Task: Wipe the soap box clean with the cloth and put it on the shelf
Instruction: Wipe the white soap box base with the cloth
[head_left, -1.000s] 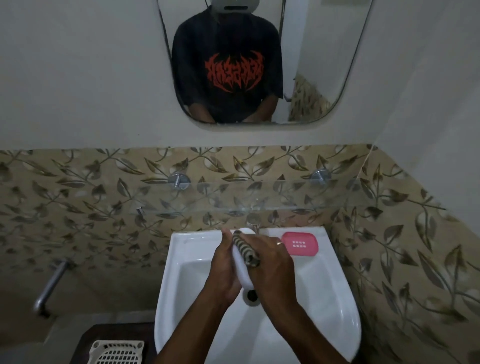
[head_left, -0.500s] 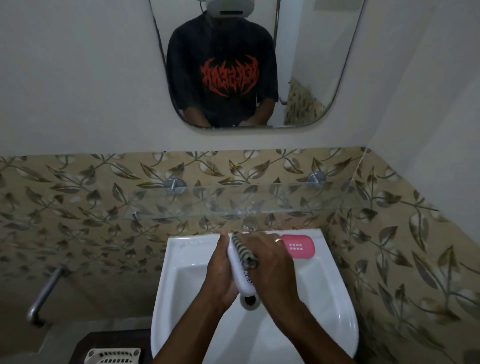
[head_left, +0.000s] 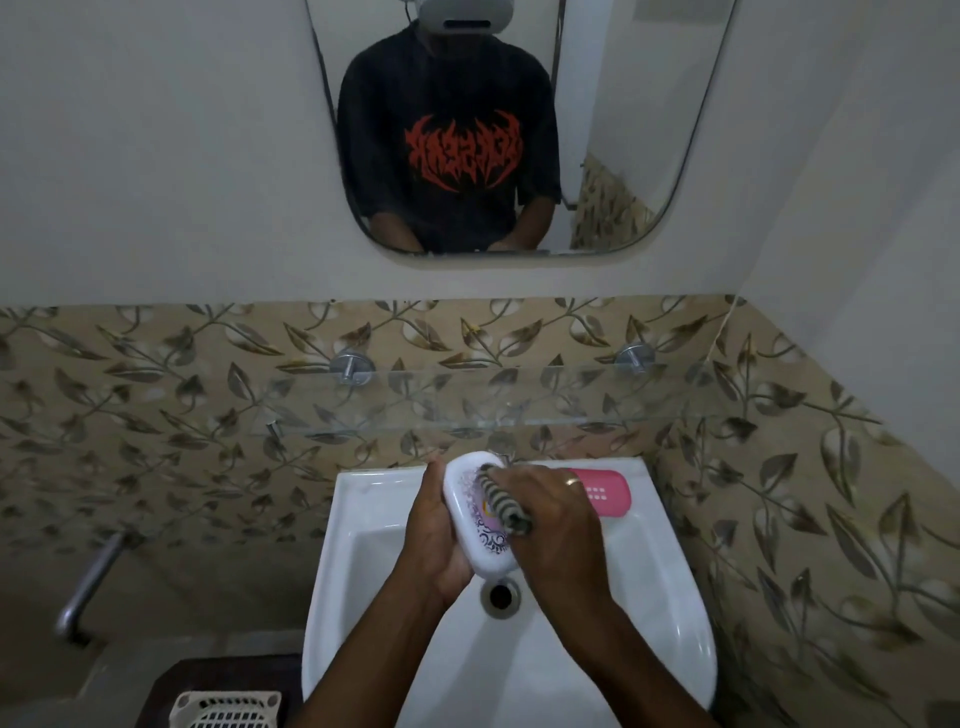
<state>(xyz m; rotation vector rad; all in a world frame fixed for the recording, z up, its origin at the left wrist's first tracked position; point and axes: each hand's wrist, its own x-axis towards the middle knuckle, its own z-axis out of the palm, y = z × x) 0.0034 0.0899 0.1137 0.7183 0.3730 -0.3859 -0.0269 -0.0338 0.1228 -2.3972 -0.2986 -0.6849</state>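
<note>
No text, brand name or number can be read anywhere in the head view. A red jagged logo (head_left: 462, 153) is printed on the black T-shirt (head_left: 447, 104) reflected in the mirror (head_left: 649, 130), but its letters are mirrored and too stylised to be made out. A dark and purple printed pattern is borne on the white soap box (head_left: 480, 540), with no lettering that can be told, and a small grid of white marks is shown on the pink soap dish (head_left: 608, 491), which cannot be read as characters.
</note>
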